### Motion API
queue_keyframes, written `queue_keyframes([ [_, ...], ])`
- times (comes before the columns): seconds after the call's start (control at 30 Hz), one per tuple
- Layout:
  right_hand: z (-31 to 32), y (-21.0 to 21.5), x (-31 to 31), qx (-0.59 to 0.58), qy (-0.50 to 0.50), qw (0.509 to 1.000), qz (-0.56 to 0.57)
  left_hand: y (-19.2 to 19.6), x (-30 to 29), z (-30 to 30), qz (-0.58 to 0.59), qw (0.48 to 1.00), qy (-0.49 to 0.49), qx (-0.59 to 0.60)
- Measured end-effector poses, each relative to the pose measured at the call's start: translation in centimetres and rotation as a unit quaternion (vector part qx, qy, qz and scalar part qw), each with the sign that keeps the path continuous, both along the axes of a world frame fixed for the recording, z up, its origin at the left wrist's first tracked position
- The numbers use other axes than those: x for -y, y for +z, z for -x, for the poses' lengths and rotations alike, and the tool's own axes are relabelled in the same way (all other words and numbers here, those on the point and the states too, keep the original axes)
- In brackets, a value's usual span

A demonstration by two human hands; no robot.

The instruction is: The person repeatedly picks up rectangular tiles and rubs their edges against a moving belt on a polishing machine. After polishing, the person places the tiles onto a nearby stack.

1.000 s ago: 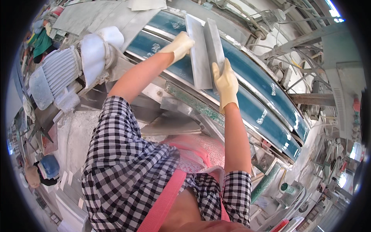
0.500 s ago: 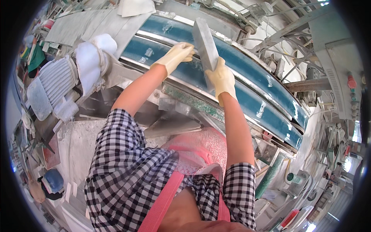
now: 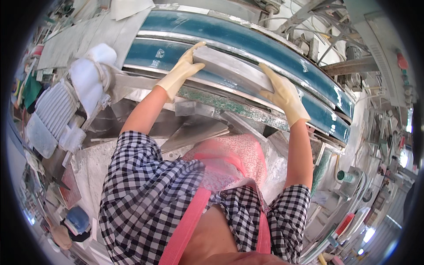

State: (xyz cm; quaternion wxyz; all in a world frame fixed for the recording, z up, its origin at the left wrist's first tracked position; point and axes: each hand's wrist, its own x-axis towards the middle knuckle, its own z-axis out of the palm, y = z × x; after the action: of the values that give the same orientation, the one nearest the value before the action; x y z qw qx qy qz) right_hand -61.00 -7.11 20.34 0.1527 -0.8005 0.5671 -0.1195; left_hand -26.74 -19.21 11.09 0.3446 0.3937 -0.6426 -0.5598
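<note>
A grey rectangular slab (image 3: 234,68), which looks like stone, lies lengthwise between my gloved hands, over the blue conveyor belt (image 3: 176,25). At its left end my left hand (image 3: 187,62) grips it, thumb at the near side and fingers at the far edge. My right hand (image 3: 282,92) clasps the right end, its fingers along the far edge and its thumb on the near side. Both hands wear cream rubber gloves. Whether the slab's underside touches the belt, I cannot tell. A pale metal strip (image 3: 174,37) divides the belt into two lanes.
A dusty ribbed motor (image 3: 53,110) with white cloth (image 3: 90,75) over its neighbour stands at the left. Grey sheet panels (image 3: 95,35) adjoin the belt's left end. At the right hangs a control cabinet (image 3: 375,48) with a red button. Broken slabs (image 3: 198,126) lie below the belt's near edge.
The slab has turned from standing steeply in my right hand to lying along the belt. My left hand has taken hold of its left end; my right hand has moved right.
</note>
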Motion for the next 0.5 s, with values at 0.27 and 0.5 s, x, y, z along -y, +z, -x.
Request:
queue_keyframes([
  [0.27, -3.0, -3.9, -5.2, 0.599, -0.382, 0.699, -0.081, 0.5, -1.1, -0.1, -0.074, 0.992, 0.015, -0.101],
  [0.5, -1.7, -8.0, -5.2, 0.608, -0.341, 0.717, -0.022, -1.5, 0.2, -0.6, 0.001, 1.0, 0.001, 0.018],
])
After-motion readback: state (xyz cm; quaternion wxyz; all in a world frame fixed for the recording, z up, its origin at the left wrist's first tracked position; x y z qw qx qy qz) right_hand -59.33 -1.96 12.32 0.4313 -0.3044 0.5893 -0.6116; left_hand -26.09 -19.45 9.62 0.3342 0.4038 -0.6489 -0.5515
